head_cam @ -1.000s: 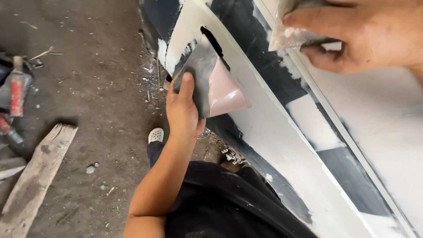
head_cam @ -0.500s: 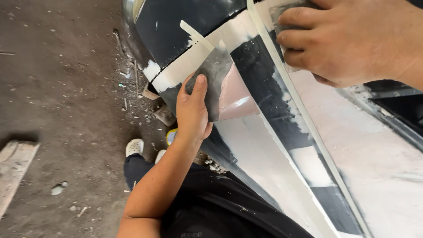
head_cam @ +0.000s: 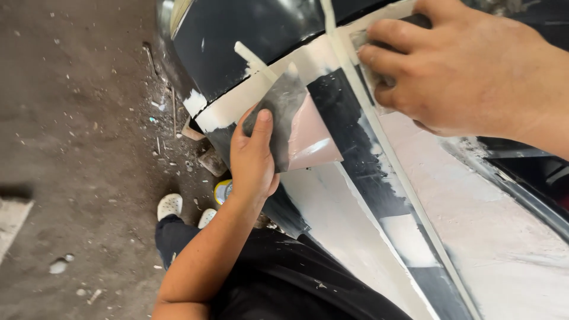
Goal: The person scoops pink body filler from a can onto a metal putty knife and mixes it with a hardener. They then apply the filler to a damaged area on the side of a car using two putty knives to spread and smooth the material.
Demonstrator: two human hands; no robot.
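Grip: left hand (head_cam: 252,157), frame centre, fingers flat on a grey spreader (head_cam: 283,112); right hand (head_cam: 468,74), upper right, closed over a sanding block (head_cam: 370,56). Both on the filler-patched black car panel (head_cam: 355,195). Risk: uneven pressure likely gouges filler.

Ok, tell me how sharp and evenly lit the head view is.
Head view: soft daylight, no hard shadows; faint sheen on the glossy black car panel; the left hand on the grey sanding sheet looks sharp, the right hand looms large at the frame edge.
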